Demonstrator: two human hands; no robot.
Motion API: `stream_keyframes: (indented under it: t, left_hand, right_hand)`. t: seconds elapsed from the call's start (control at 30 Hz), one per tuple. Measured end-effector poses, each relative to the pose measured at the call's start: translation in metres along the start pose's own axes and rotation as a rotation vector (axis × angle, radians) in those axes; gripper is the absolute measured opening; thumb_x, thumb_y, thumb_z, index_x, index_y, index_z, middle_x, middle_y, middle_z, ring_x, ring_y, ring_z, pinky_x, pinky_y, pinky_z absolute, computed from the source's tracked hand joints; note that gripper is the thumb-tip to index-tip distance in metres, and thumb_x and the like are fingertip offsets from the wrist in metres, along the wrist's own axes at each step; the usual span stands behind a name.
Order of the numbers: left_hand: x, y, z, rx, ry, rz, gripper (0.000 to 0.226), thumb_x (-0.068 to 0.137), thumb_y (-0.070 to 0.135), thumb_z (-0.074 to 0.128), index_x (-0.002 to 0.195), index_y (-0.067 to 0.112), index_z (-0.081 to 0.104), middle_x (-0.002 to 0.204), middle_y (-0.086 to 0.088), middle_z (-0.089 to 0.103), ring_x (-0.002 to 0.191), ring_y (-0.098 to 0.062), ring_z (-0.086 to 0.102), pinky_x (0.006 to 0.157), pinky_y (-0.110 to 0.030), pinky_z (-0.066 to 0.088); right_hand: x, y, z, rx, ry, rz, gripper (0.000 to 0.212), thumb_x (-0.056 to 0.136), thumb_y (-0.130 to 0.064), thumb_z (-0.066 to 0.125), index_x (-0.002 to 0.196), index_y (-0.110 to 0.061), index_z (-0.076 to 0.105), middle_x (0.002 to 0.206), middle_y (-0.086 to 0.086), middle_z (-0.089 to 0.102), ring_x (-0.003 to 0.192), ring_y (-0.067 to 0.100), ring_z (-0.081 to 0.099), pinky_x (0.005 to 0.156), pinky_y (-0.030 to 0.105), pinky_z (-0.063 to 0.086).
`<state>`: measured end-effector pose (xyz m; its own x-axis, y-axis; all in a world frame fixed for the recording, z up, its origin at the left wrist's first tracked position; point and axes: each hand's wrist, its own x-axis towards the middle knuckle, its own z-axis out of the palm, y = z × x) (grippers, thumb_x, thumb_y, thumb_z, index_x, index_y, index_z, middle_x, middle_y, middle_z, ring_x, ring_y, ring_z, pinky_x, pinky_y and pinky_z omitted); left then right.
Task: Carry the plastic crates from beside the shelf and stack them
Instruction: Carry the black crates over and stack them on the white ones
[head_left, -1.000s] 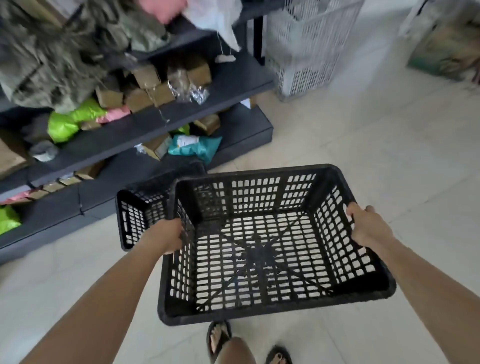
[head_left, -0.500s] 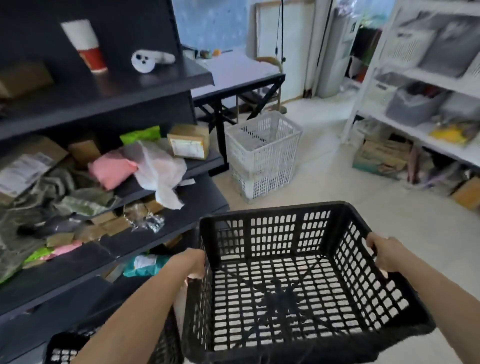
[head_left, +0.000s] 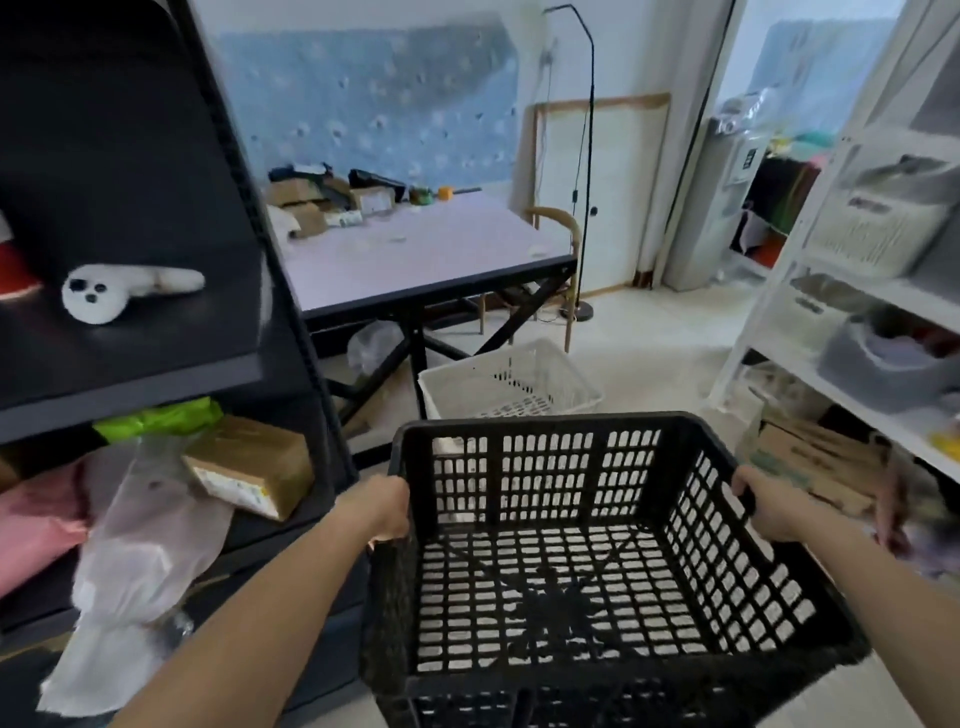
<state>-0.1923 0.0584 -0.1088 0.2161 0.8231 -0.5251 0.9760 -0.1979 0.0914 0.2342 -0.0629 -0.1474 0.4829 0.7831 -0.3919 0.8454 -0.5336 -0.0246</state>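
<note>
Beside the dark metal shelf (head_left: 156, 364), 2 hands, left hand (head_left: 382, 506) and right hand (head_left: 769, 506), grip the black slotted plastic crate (head_left: 587, 561); its left wall may clip the shelf post.

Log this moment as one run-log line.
phase: carrying | left hand: gripping black crate | right hand: gripping crate | ahead: white crate

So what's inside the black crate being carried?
The black crate, held by the left hand and right hand, is empty: only its slotted floor shows. The near wall's inner face is out of view.
</note>
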Motion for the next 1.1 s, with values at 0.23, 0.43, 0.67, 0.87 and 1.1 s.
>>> stream_keyframes:
  t: [0.23,0.43,0.67,0.87,1.1]
  left_hand:
    - [0.141,0.036,-0.084,-0.080,0.075,-0.052,0.016,0.082,0.014,0.058,0.097,0.010,0.064,0.099,-0.009,0.063,0.081,-0.026,0.064,0.074,-0.035,0.058]
    - [0.295,0.031,-0.130,-0.123,0.154,-0.109,0.022,0.074,0.014,0.062,0.061,0.025,0.048,0.086,-0.004,0.065,0.083,-0.026,0.066,0.076,-0.039,0.059]
    - [0.409,0.035,-0.164,-0.161,0.172,-0.243,0.029,0.075,0.014,0.065,0.062,0.026,0.042,0.085,-0.004,0.063,0.084,-0.027,0.063,0.076,-0.041,0.058]
    - [0.467,0.048,-0.169,-0.174,0.161,-0.342,0.012,0.082,0.015,0.058,0.077,0.020,0.049,0.086,-0.002,0.055,0.091,-0.030,0.062,0.074,-0.037,0.053]
    - [0.510,0.055,-0.166,-0.186,0.107,-0.401,0.007,0.087,0.018,0.056,0.085,0.018,0.050,0.094,-0.006,0.058,0.094,-0.031,0.062,0.069,-0.034,0.048]
  right_hand:
    - [0.200,-0.037,-0.112,-0.020,0.065,-0.155,0.040,0.072,0.001,0.055,0.097,-0.021,0.033,0.100,0.017,0.061,0.080,0.028,0.054,0.063,0.030,0.040]
    - [0.351,-0.100,-0.162,-0.029,0.056,-0.215,0.043,0.072,0.001,0.057,0.099,-0.021,0.032,0.094,0.015,0.055,0.079,0.028,0.050,0.066,0.028,0.038]
    - [0.506,-0.158,-0.196,-0.016,-0.039,-0.294,0.057,0.064,0.002,0.072,0.098,-0.020,0.032,0.097,0.020,0.057,0.080,0.031,0.055,0.064,0.032,0.043]
    - [0.600,-0.192,-0.194,-0.061,-0.073,-0.432,0.038,0.077,0.001,0.055,0.098,-0.018,0.029,0.088,0.016,0.052,0.075,0.030,0.049,0.063,0.031,0.037]
    - [0.655,-0.204,-0.184,-0.099,-0.104,-0.501,0.036,0.075,0.001,0.055,0.097,-0.017,0.033,0.089,0.014,0.050,0.076,0.030,0.050,0.067,0.034,0.043]
